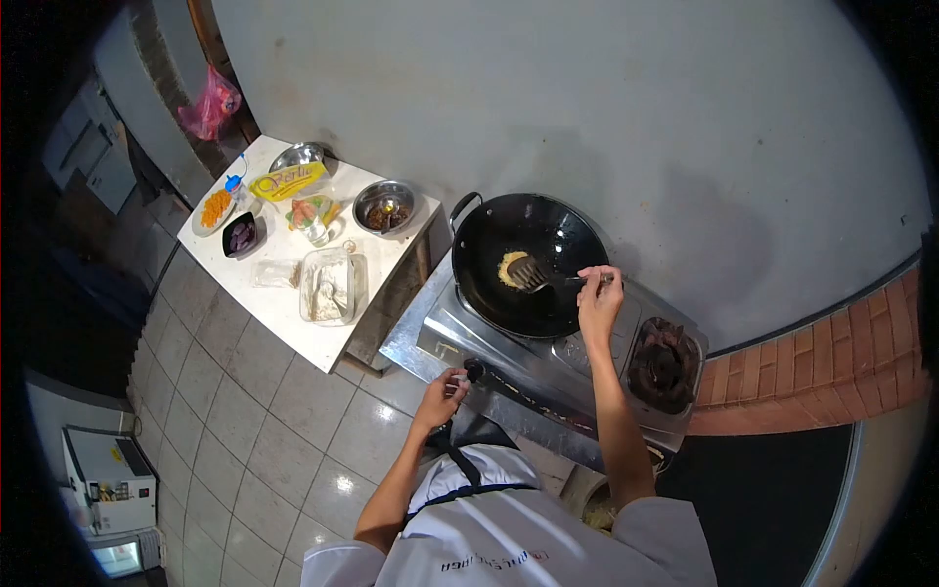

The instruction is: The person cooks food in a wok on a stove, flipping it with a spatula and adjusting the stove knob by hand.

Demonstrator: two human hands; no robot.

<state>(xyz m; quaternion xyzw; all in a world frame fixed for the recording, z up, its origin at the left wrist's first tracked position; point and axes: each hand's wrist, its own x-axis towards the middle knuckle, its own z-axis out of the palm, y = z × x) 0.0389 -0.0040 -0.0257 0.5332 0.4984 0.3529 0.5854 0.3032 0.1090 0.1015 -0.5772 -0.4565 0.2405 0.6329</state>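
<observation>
Evidently the right hand (599,291) is closed around the slotted spatula (529,275) by its handle, probably to keep the fingers back from the hot metal. The spatula's head lies flat against the yellowish food (508,266) inside the black wok (489,223), which sits on the gas stove (448,338). The left hand (444,393) is half curled beside the stove knob (475,370), perhaps placed there for the flame; whether it grips anything cannot be told. Nearby, the white table (282,314) bears bowls, likely kept within reach.
</observation>
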